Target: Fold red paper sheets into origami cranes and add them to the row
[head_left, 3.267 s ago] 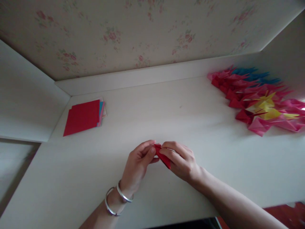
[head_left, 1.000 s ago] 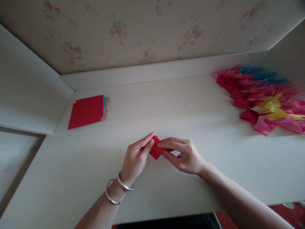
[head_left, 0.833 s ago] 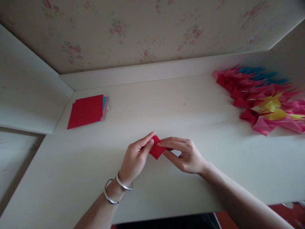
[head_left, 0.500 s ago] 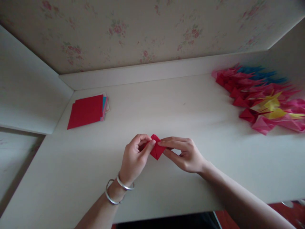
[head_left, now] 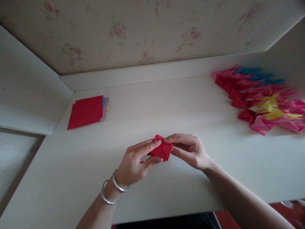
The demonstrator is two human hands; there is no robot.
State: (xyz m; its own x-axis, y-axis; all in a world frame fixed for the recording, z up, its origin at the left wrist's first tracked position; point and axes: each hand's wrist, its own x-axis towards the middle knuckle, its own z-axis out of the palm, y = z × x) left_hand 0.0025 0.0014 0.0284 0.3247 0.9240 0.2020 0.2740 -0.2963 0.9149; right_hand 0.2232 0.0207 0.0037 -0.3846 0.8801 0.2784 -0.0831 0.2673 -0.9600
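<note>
Paper between both hands

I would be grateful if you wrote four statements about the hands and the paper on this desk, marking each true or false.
1. The left hand and right hand both touch the red folded paper. True.
2. Two bangles circle the right wrist. False: the bangles are on the left wrist.
3. The top sheet of the flat stack is red. True.
4. The yellow folded pieces lie beside the stack. False: the yellow pieces lie among pink and red ones at the far right.
</note>
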